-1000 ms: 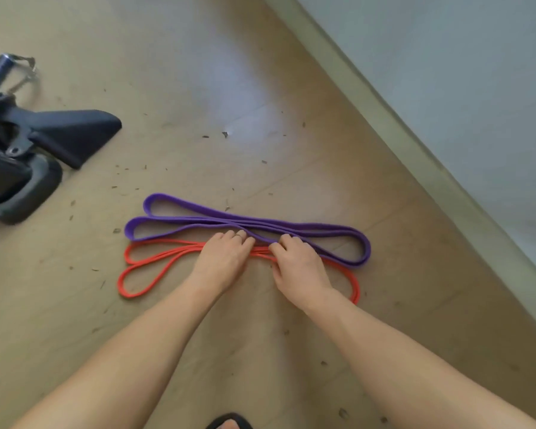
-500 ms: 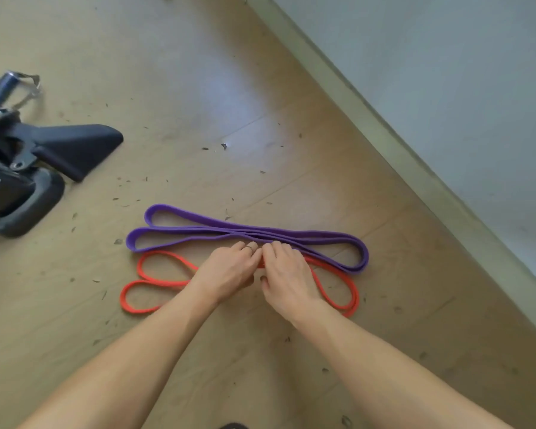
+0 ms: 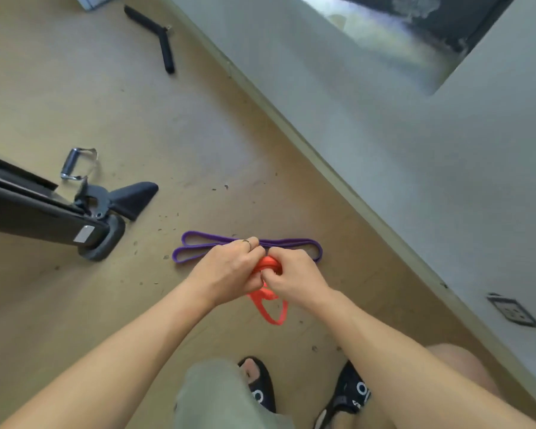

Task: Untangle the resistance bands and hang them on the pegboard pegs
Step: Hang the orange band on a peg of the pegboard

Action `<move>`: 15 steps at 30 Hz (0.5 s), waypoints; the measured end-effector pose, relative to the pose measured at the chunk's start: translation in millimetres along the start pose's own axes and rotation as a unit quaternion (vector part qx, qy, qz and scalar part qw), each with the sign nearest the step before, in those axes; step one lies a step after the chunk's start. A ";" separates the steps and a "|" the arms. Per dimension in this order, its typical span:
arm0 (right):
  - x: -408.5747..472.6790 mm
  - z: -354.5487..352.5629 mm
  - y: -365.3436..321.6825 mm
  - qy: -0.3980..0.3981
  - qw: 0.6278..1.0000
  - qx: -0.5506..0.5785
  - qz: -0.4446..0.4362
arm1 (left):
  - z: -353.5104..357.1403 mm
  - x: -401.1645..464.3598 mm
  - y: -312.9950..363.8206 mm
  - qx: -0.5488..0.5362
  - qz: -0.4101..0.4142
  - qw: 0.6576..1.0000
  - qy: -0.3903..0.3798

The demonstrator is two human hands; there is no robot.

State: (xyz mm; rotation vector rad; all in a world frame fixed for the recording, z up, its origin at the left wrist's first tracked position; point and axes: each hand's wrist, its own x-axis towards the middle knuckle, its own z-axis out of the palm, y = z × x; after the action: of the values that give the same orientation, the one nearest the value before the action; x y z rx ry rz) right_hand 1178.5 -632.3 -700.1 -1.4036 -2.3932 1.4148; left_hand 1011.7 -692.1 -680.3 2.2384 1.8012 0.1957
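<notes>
Wood-look floor (image 3: pixel 198 125) meets a pale wall (image 3: pixel 415 156) running diagonally; black exercise equipment (image 3: pixel 44 218) sits at left, a loose handle (image 3: pixel 75 164) beside it, and a bent black bar (image 3: pixel 164 41) lies farther off. I note my left hand (image 3: pixel 229 270) and right hand (image 3: pixel 294 274) close together, both sets of fingers curled round the bunched orange band (image 3: pixel 268 267), gathered off the floor with a loop hanging below. The purple band (image 3: pixel 195 247) lies folded flat on the floor just beyond my hands, apart from the orange one. My judgement: the two bands look separated, so untangling seems largely done. No pegboard or pegs in view; hanging of both bands remains, purple not yet picked up.
</notes>
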 end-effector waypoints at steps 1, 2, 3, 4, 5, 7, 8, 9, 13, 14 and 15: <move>-18.4 -23.4 -18.0 0.016 1.000 0.010 0.002 | -33.0 1.7 15.3 -0.037 -0.008 0.999 -0.009; -37.2 -47.4 -35.7 0.031 0.999 0.019 0.003 | -66.4 4.4 30.6 -0.078 -0.023 0.997 -0.017; -56.8 -72.6 -53.4 0.045 0.999 0.025 0.008 | -100.9 7.7 46.5 -0.119 -0.039 0.991 -0.036; -76.5 -98.2 -71.1 0.059 0.998 0.026 0.017 | -133.9 11.6 62.2 -0.158 -0.045 0.985 -0.060; -96.0 -123.4 -88.4 0.076 0.997 0.021 0.027 | -166.3 15.2 78.5 -0.190 -0.041 0.977 -0.082; -134.6 -173.9 -123.0 0.115 0.992 0.015 0.043 | -227.7 23.9 111.2 -0.244 -0.021 0.962 -0.118; -153.9 -198.6 -139.6 0.133 0.990 0.020 0.051 | -256.3 29.3 127.1 -0.264 -0.018 0.956 -0.131; -173.8 -222.7 -155.9 0.147 0.987 0.029 0.058 | -284.3 34.1 143.9 -0.281 -0.019 0.949 -0.143; -250.9 -309.6 -212.7 0.185 0.979 0.050 0.063 | -380.8 47.4 208.5 -0.293 0.044 0.942 -0.156; -268.7 -328.2 -223.5 0.195 0.977 0.061 0.064 | -402.1 50.8 223.4 -0.287 0.063 0.944 -0.150; -286.7 -346.4 -234.4 0.207 0.973 0.076 0.066 | -421.5 54.5 237.6 -0.283 0.078 0.945 -0.144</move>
State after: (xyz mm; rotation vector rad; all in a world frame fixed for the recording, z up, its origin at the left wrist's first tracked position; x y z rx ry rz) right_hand 1338.2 -639.3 -218.9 -1.6499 -1.9268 1.1542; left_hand 1134.7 -636.2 -212.5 1.8741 1.2205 0.3466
